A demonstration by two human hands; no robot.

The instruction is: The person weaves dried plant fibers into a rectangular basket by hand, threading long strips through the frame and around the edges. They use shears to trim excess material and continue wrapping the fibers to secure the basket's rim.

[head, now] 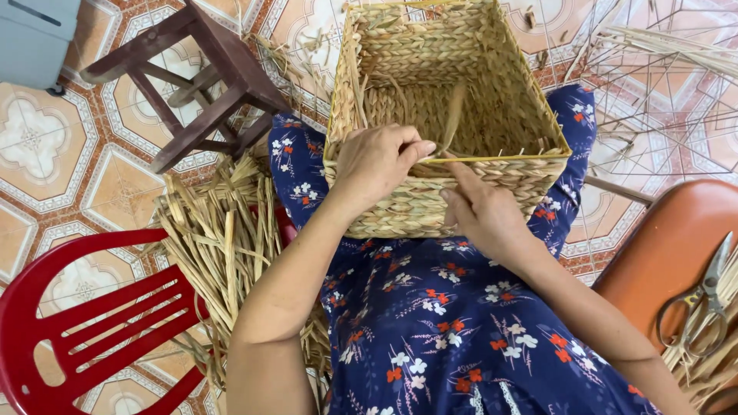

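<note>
Square woven straw basket [450, 100] rests on lap in blue floral fabric [438, 323]. Left hand [377, 161] grips near rim, pinching flat straw strand [452, 115]; right hand [480, 215] touches front wall. Loose dried straw bundle [223, 246] beside red plastic chair [84, 315]; metal scissors [703, 296] on orange seat [669, 253]; dark wooden stool [200, 77] on tiled floor [54, 169].

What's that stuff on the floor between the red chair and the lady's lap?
A heap of dried straw strips lies between the red plastic chair and the lap, seen from the head camera.

Patterned tile floor [54, 165] down there, carrying a dark wooden stool [201, 73], a red plastic chair [84, 315], a loose heap of dried straw [223, 246] between them, and a thin wire frame [661, 92] at right.
</note>
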